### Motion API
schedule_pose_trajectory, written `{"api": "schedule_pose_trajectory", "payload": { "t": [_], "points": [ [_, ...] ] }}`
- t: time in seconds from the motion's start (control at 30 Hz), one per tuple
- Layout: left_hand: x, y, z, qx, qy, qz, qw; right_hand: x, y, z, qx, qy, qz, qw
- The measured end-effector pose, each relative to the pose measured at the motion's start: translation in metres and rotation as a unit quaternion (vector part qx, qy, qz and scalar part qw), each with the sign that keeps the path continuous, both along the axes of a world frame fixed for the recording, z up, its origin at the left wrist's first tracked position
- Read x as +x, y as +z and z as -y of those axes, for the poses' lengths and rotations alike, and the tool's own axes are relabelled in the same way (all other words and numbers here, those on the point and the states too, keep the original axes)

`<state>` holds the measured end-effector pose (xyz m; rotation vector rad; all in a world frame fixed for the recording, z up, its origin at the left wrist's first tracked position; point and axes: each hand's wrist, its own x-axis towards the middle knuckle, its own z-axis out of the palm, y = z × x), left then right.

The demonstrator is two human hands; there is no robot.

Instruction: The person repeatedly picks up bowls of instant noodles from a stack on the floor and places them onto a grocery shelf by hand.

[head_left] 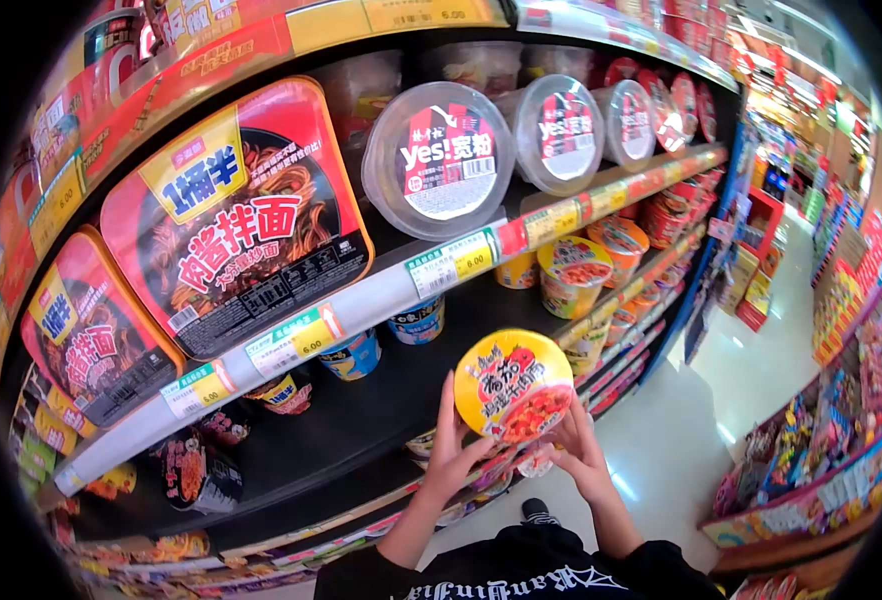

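A round instant noodle cup (496, 385) with a yellow and red lid is held up in front of the shelf, its lid facing me. My left hand (451, 440) is closed around its left side. On the other side, my right hand (579, 455) grips the lower right of the same cup. The cup's underside and some of my fingertips are hidden. Behind it on the dark lower shelf (361, 445) stand a blue noodle cup (351, 356) and a black noodle cup (198, 475). A similar yellow-lidded cup (574, 270) sits further along.
Above, a shelf edge (291, 350) with price tags carries a large red noodle box (236, 215) and several clear-lidded bowls (438, 160). To the right runs a pale aisle floor (671, 440). A bin of packaged snacks (821, 440) stands across it.
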<state>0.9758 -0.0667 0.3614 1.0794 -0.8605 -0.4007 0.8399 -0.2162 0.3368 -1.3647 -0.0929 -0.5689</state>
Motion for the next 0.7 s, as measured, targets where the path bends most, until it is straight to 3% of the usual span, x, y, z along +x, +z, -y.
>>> {"api": "schedule_pose_trajectory", "payload": {
  "t": [0.17,0.3,0.4,0.63,0.7],
  "points": [
    [0.047,0.025,0.052,-0.027,0.044,-0.025,0.998,0.056,0.025,0.061,-0.015,0.019,0.004,1.000],
    [0.069,0.038,0.087,0.122,0.137,-0.133,0.974,0.101,0.023,0.109,-0.037,0.062,-0.084,0.994],
    [0.083,0.021,0.107,0.099,0.123,-0.166,0.973,0.120,0.022,0.125,-0.062,0.095,-0.099,0.989],
    [0.048,0.015,0.130,0.076,0.188,-0.197,0.959,0.134,0.018,0.137,0.004,0.185,-0.101,0.978],
    [0.049,0.006,0.139,0.056,0.215,-0.112,0.968,0.137,0.017,0.138,0.004,0.204,-0.092,0.975]
  ]
}}
